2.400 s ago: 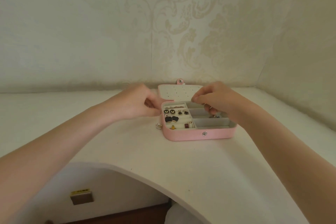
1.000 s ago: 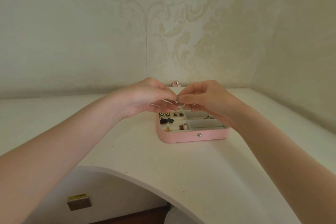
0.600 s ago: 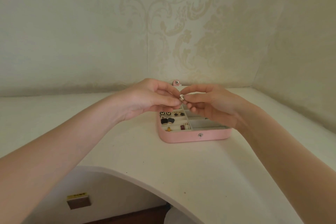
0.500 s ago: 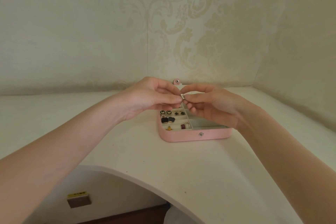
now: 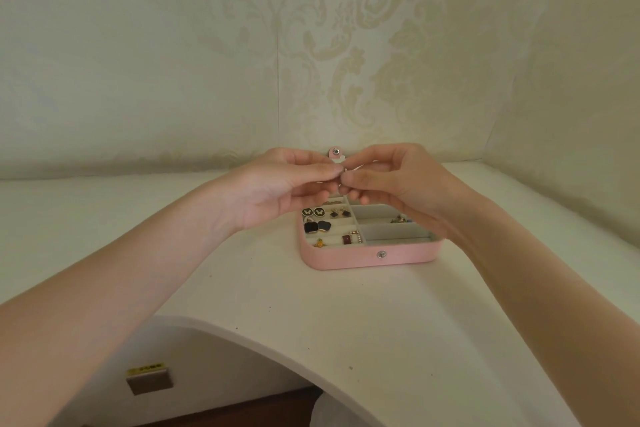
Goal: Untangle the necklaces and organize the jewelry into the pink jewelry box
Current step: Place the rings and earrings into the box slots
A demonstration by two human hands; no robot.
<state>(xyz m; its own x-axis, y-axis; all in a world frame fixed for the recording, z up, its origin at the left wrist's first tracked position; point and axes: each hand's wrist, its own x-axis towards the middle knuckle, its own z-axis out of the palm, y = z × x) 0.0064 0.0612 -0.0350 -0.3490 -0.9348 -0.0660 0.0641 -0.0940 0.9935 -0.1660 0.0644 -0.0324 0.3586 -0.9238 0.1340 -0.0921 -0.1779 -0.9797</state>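
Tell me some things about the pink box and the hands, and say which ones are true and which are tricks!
1. The pink jewelry box is open. True.
2. The left hand lies flat on the white table. False: it is raised above the box, its fingers pinching a tiny shiny piece.
3. The right hand pinches the same tiny piece. True: both hands meet at it.
4. The two butterfly earrings sit on the box's right side. False: they are in its left part.
5. The nearest right compartment is packed full. False: nothing shows inside it.
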